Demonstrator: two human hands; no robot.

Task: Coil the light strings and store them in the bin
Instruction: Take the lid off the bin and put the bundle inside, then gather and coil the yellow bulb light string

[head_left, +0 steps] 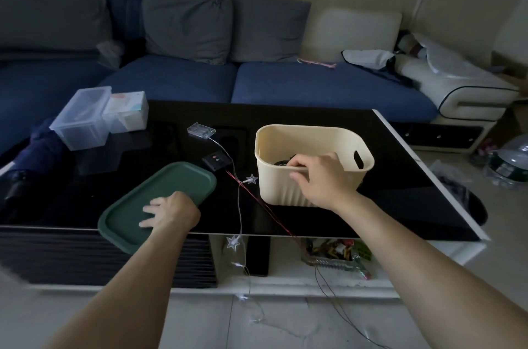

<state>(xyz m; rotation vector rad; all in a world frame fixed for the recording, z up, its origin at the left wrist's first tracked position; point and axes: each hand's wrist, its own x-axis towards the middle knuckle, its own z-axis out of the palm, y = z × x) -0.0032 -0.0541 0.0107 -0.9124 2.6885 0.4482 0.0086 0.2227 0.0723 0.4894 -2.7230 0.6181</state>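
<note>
two bare forearms reach in from the bottom edge, with no sleeve showing on either up to the frame's border. the left hand [168, 211] and the right hand [320, 180] wear no gloves, and no ring, watch or band can be seen on the fingers or wrists. the nails look short and unpainted, though the dim light hides finer detail.
</note>
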